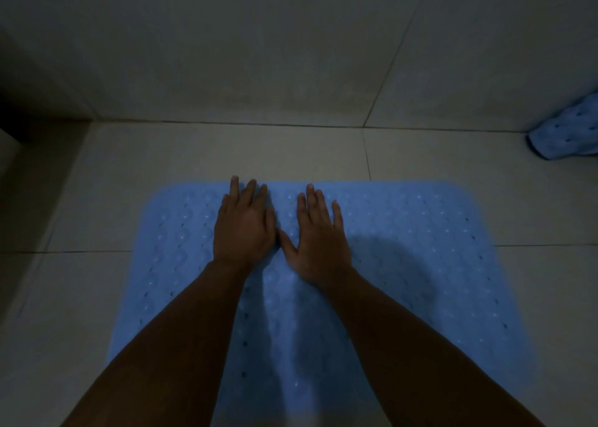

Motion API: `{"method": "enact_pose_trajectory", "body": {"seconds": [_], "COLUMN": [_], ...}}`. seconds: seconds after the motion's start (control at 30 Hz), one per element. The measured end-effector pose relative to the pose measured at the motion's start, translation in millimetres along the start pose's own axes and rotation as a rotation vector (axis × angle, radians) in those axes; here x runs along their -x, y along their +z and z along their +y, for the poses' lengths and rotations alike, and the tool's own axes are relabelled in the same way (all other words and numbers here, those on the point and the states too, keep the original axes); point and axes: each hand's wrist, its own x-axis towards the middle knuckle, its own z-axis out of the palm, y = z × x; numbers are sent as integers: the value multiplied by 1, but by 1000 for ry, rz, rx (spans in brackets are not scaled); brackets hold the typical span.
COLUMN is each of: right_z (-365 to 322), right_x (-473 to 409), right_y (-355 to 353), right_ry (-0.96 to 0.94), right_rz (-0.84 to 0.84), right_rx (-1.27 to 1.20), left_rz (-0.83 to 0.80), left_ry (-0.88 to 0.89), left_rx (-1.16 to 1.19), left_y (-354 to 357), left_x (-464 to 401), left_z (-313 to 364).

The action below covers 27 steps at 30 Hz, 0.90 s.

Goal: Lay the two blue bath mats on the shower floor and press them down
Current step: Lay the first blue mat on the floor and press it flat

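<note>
A light blue bath mat (420,264) with rows of small holes lies flat on the tiled shower floor (534,297), filling the lower middle of the head view. My left hand (244,229) rests palm down on the mat near its far edge, fingers together and reaching the edge. My right hand (318,242) lies flat beside it, fingers spread, its thumb touching the left hand. Neither hand holds anything. A second blue mat (564,132), rolled or bunched, leans in the far right corner against the wall.
A tiled wall (259,54) rises just beyond the mat's far edge. A dark recess or ledge (19,129) sits at the far left. Bare floor tiles surround the mat on the left, right and far sides. The light is dim.
</note>
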Motion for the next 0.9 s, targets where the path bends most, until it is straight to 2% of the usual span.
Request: {"method": "enact_pose_trajectory", "body": {"seconds": [0.43,0.53,0.63,0.7,0.73,0.8,0.9], "right_z": [0,-2,0,9,17,39,72], "right_x": [-2,-5,-19,-39,-48,-58,-48], "right_y": [-1,-8,-29,-58,-74,-98,-108], "right_ry": [23,33,42,67,109,211,276], "right_rz": [-21,-137,-339,-479,-484,-310,-77], "right_rx": [-19,-74,-159,-292,-397,-520,-521], "left_rz": [94,75,-1,-39,-54,-76,-87], "left_ry": [-31,-58,-76,-70,-68,-31,106], "left_rx": [99,82,35,2,-13,-34,-24], "left_y": [-1,-8,-15,-16,-15,-11,1], "left_x": [-2,-3,-4,-1,1,3,3], "left_z": [-12,-15,-15,-7,0,21,63]}}
